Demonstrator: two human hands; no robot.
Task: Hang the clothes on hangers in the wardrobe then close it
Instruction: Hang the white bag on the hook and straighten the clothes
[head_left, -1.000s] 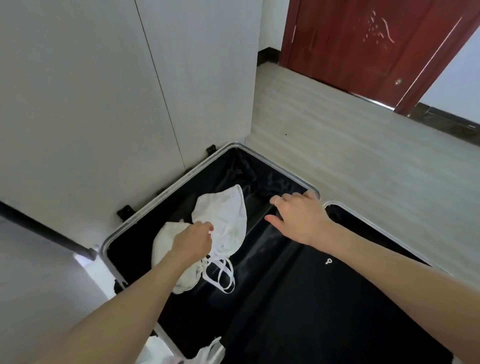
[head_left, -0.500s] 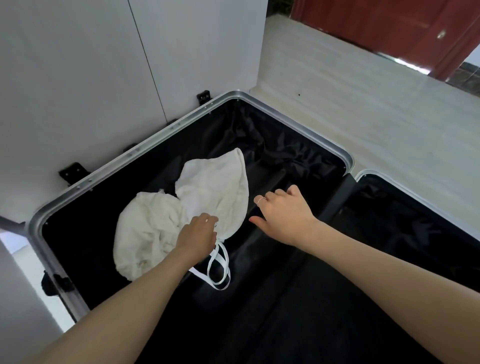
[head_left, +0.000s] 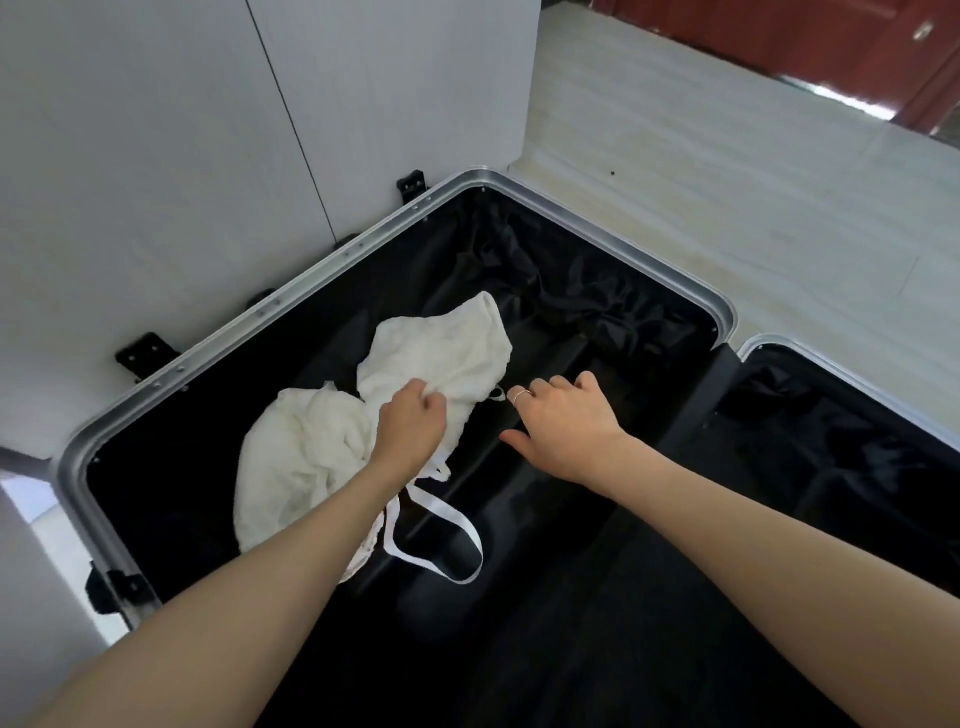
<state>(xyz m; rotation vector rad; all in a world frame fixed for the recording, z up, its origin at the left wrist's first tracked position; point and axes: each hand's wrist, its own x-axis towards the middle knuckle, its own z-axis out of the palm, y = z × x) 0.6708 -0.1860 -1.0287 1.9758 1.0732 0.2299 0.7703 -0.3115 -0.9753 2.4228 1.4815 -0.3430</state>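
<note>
The open suitcase (head_left: 332, 260) held a white garment (head_left: 441, 353); left hand (head_left: 410, 426) gripped it, right hand (head_left: 566, 431) hovered loosely curled, empty.

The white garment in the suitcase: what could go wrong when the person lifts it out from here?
1. The left hand grips the white garment at one bunched spot only, so the rest may drag over the suitcase rim.
2. The loose white straps hang in a loop and could tangle or snag.
3. The right hand holds nothing, so the grip has no support.
</note>
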